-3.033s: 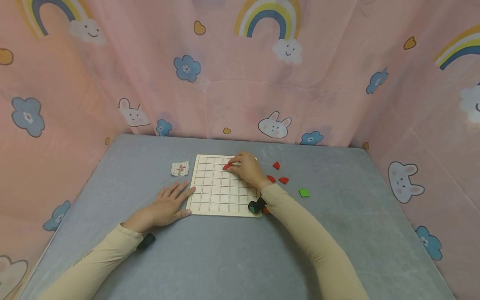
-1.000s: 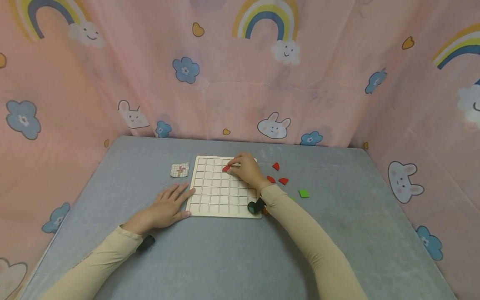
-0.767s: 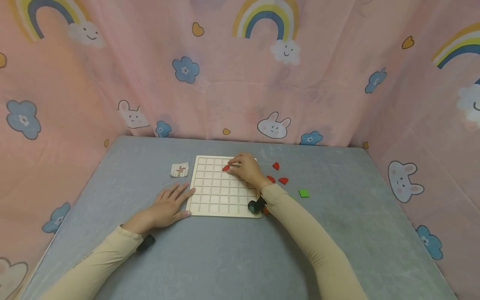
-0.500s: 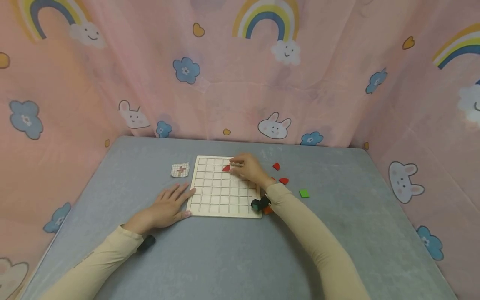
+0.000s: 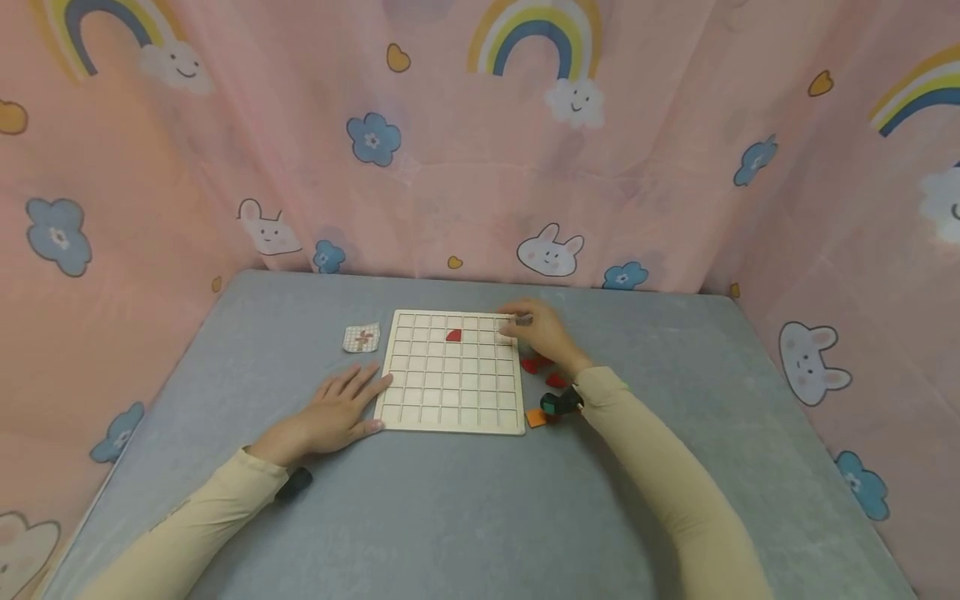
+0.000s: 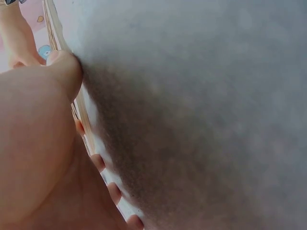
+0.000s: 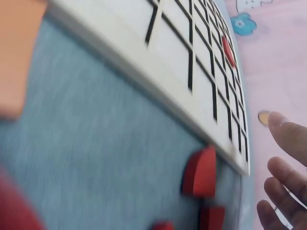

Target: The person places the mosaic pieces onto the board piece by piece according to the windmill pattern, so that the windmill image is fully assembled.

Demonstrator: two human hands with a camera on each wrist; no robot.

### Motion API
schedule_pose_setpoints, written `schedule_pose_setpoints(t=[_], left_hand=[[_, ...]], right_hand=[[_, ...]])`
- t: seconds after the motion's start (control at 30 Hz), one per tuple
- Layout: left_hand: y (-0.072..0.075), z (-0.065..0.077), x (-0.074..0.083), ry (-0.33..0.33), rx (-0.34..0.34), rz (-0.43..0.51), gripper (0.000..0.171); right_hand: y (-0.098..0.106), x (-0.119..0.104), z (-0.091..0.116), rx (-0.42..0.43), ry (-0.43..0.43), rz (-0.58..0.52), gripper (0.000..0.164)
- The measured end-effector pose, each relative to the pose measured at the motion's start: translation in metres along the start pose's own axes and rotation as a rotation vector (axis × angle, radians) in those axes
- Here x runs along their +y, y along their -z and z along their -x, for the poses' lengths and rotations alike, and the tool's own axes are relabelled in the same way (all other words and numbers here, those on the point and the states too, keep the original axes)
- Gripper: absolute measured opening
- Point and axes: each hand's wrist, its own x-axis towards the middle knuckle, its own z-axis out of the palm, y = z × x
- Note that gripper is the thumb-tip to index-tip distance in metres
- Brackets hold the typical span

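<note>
A pale gridded board (image 5: 450,400) lies on the table, and one red quarter-circle tile (image 5: 454,335) sits in a cell of its second row from the back. My left hand (image 5: 330,417) lies flat with spread fingers, its thumb and index fingertips at the board's left edge. Over the back right corner of the board is my right hand (image 5: 543,333), with nothing between its fingers; the right wrist view shows those fingers (image 7: 283,172) apart and loosely bent. Loose red tiles (image 5: 556,381) lie just below that hand, some partly hidden by it.
An orange square tile (image 5: 536,417) lies beside the board's front right corner, close to the right wrist camera (image 5: 558,403). Left of the board is a small paper card (image 5: 362,337) with a pinwheel-like pattern on a grid. A pink printed curtain (image 5: 450,192) surrounds the grey table (image 5: 420,517).
My right hand has let go of the red quarter-circle tile, which stays in its cell, and has moved right to the board's edge. The left hand has stayed in place.
</note>
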Motion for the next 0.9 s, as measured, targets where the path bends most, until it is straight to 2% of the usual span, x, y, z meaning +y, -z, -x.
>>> schedule_pose_setpoints(t=[0.2, 0.37, 0.53, 0.63, 0.9], left_hand=[[0.006, 0.001, 0.006, 0.001, -0.013, 0.021, 0.075], [0.01, 0.002, 0.011, -0.002, -0.009, 0.049, 0.073], [0.014, 0.003, 0.016, 0.008, -0.017, 0.053, 0.073], [0.014, 0.003, 0.016, 0.021, -0.025, 0.05, 0.073], [0.008, 0.003, 0.009, 0.008, -0.019, 0.042, 0.074]], right_hand=[[0.023, 0.01, 0.019, -0.001, 0.004, 0.065, 0.039], [0.033, 0.018, 0.034, -0.057, -0.009, 0.079, 0.038], [0.037, 0.022, 0.048, -0.124, -0.052, 0.05, 0.037], [0.037, 0.025, 0.053, -0.155, -0.073, 0.076, 0.038], [0.035, 0.027, 0.058, -0.174, -0.027, 0.155, 0.033]])
